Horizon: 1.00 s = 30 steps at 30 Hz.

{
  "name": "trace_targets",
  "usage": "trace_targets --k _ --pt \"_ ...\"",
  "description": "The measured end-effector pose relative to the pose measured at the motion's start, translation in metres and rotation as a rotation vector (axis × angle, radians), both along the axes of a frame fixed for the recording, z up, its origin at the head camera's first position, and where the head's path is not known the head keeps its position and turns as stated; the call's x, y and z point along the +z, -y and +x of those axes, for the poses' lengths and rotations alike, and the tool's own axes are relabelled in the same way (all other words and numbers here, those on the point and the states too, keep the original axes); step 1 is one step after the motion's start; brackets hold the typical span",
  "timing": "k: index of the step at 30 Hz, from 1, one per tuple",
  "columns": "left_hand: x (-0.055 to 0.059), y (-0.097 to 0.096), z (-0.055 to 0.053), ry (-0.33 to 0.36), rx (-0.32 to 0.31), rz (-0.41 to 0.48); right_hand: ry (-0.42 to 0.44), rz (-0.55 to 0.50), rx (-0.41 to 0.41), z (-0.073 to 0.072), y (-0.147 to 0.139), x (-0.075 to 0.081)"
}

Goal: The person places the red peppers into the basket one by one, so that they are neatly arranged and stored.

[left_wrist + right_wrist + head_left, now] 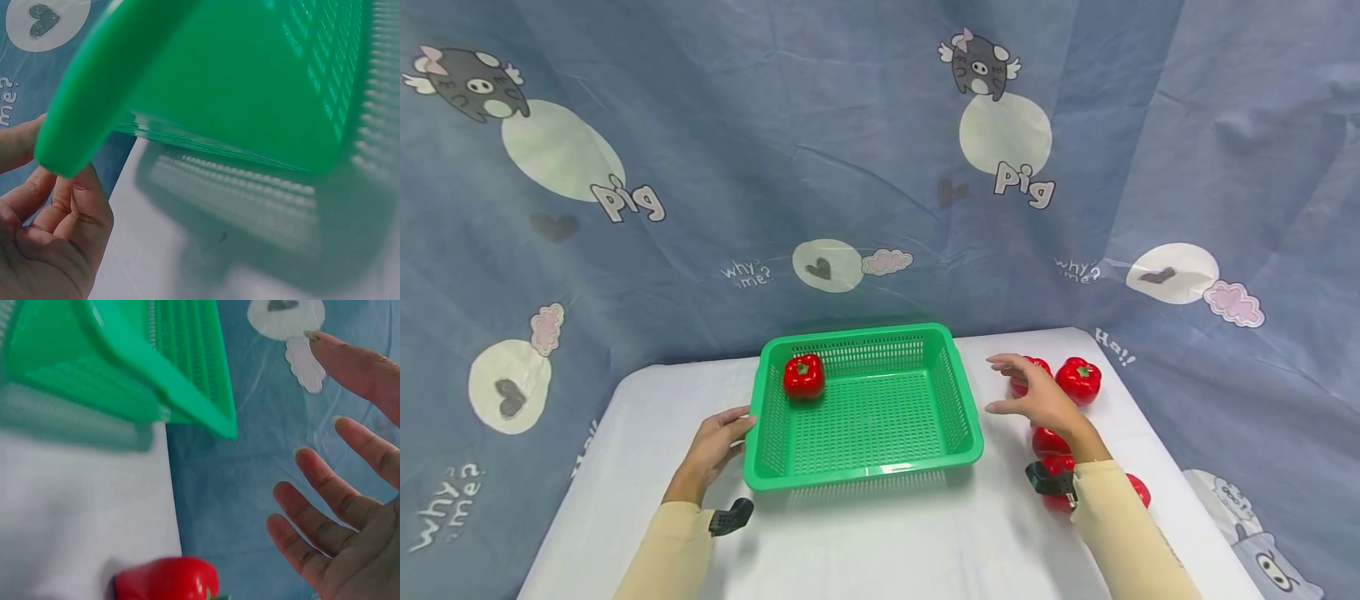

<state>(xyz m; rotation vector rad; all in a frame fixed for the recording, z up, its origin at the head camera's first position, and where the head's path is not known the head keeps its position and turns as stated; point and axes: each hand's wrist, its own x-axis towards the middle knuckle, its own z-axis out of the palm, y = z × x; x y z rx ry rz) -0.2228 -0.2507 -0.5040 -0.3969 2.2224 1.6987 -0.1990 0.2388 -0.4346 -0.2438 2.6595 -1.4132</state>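
A green basket (pixel 850 472) stands in front of you, one red pepper (pixel 804 378) in its far left corner. Your left hand (pixel 710 447) pinches the basket's left rim; for steadiness, grip lightly and level, since an uneven pull may tilt the basket and roll the pepper. Your right hand (pixel 1037 400), fingers spread and thumb apart, holds nothing; smooth, rounded peppers are best gripped around the body, with fingers well separated. The basket's right rim lies to the left of these fingertips, near but apart; the loose peppers (pixel 1078 382) lie on the right, some partly hidden behind the hand and forearm. Beneath everything is the white table (pixel 880 546); beyond it hangs a blue printed cloth (pixel 700 242).
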Motion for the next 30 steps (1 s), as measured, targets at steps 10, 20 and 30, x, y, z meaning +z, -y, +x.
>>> trace_targets --k 10,20,30 --pt "0.000 0.001 -0.002 0.015 0.009 0.002 0.038 0.012 -0.059 0.013 -0.030 -0.008" --pt "0.000 0.000 -0.002 -0.002 -0.010 0.000 0.122 0.023 -0.140 0.021 -0.054 -0.020" --pt "-0.001 0.000 -0.002 -0.003 -0.010 -0.005 0.196 0.095 -0.186 0.030 -0.065 -0.035"
